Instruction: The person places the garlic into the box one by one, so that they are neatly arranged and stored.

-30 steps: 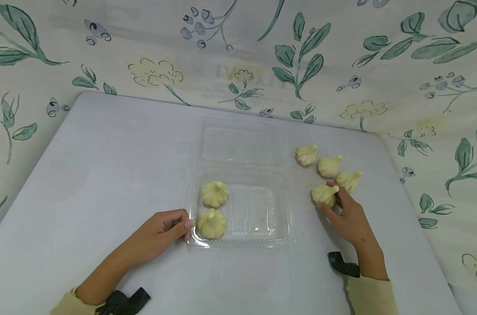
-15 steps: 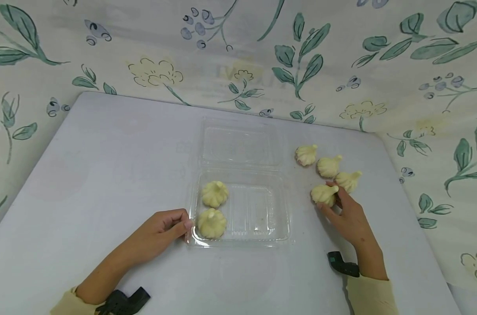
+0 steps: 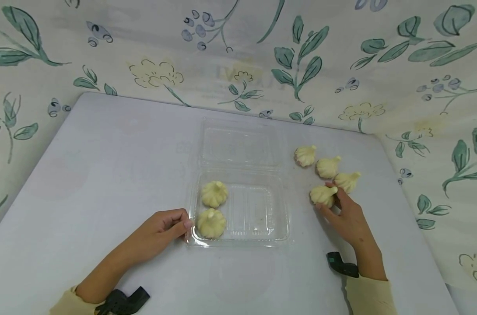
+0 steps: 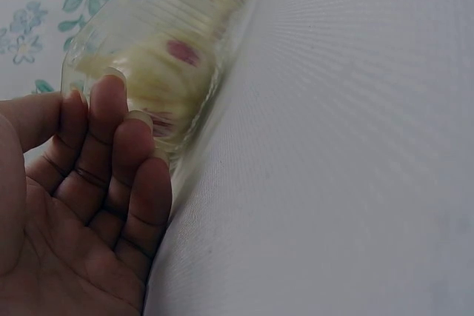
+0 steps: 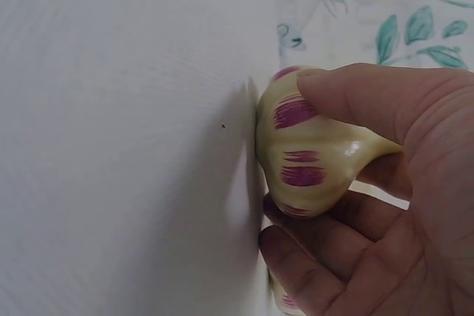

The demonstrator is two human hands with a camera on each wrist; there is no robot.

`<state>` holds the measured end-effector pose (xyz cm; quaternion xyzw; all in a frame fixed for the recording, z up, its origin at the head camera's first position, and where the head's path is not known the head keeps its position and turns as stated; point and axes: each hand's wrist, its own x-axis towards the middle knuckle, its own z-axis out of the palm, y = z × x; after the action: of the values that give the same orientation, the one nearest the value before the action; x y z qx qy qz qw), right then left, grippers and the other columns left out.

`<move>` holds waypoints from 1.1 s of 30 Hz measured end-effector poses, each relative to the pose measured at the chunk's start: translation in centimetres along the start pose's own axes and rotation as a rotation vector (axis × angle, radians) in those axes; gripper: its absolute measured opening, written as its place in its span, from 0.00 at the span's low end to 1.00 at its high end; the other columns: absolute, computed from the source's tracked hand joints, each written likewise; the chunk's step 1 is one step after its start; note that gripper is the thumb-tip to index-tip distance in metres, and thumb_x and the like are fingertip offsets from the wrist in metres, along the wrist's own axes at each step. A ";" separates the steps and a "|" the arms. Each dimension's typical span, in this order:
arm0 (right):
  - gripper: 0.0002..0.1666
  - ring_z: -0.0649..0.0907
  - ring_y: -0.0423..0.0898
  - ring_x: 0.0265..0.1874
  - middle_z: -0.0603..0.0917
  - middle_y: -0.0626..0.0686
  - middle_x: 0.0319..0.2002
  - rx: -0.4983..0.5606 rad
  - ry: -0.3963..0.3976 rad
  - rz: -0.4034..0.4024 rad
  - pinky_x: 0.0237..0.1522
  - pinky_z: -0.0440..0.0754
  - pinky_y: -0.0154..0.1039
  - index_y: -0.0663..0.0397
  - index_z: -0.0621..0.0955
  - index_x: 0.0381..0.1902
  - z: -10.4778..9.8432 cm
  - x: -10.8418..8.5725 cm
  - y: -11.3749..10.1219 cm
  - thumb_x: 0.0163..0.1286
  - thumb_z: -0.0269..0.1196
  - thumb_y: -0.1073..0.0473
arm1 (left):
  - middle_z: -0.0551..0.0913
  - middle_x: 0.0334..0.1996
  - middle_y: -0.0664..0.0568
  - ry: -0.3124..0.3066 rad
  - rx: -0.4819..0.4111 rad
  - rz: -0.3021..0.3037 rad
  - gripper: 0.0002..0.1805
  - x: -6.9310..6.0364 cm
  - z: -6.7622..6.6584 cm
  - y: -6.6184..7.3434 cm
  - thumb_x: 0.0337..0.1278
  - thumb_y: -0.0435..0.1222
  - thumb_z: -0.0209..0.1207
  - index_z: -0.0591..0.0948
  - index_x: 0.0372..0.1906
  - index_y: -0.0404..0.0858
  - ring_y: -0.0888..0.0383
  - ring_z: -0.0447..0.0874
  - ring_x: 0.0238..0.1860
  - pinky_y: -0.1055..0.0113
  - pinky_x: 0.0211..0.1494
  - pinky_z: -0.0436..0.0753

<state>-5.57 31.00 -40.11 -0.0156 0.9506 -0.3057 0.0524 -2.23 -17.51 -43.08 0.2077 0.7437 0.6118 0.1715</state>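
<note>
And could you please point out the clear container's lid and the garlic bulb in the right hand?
Container lid (image 3: 240, 144), head view, middle of its panel.
Garlic bulb (image 5: 305, 140), right wrist view, middle of its body.

The head view has shifted very slightly. The flowered cloth (image 3: 459, 157) beyond the right hand (image 3: 346, 216) appears a little more toward the left hand (image 3: 163, 232)

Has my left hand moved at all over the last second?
No. In the head view, your left hand stays in place against the white table, at the clear container's left edge.
</note>
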 end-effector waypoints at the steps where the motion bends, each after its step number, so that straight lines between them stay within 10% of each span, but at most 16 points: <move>1: 0.41 0.74 0.73 0.67 0.68 0.70 0.74 -0.003 0.000 0.000 0.63 0.72 0.69 0.57 0.63 0.78 0.0 0.0 0.0 0.77 0.66 0.50 | 0.81 0.29 0.55 0.000 -0.001 -0.001 0.14 0.0 0.0 0.0 0.80 0.35 0.54 0.78 0.31 0.45 0.55 0.78 0.33 0.65 0.40 0.78; 16: 0.39 0.77 0.70 0.65 0.75 0.70 0.69 -0.024 0.021 -0.036 0.61 0.74 0.69 0.57 0.65 0.77 -0.5 -0.7 -2.0 0.76 0.67 0.52 | 0.80 0.28 0.55 -0.004 0.001 0.004 0.13 0.0 -0.1 0.1 0.81 0.35 0.54 0.78 0.32 0.45 0.55 0.77 0.33 0.65 0.39 0.77; 33: 0.41 0.84 0.55 0.58 0.80 0.54 0.66 -0.083 0.090 -0.353 0.57 0.80 0.56 0.53 0.71 0.75 -0.2 -1.8 -7.5 0.67 0.75 0.63 | 0.81 0.29 0.55 -0.005 0.000 0.015 0.13 0.0 -0.1 -0.1 0.81 0.35 0.54 0.78 0.32 0.44 0.54 0.77 0.33 0.65 0.40 0.77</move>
<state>-3.77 25.10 -35.44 -0.1707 0.9462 -0.2710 -0.0454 -2.25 -17.57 -43.13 0.2150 0.7416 0.6127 0.1688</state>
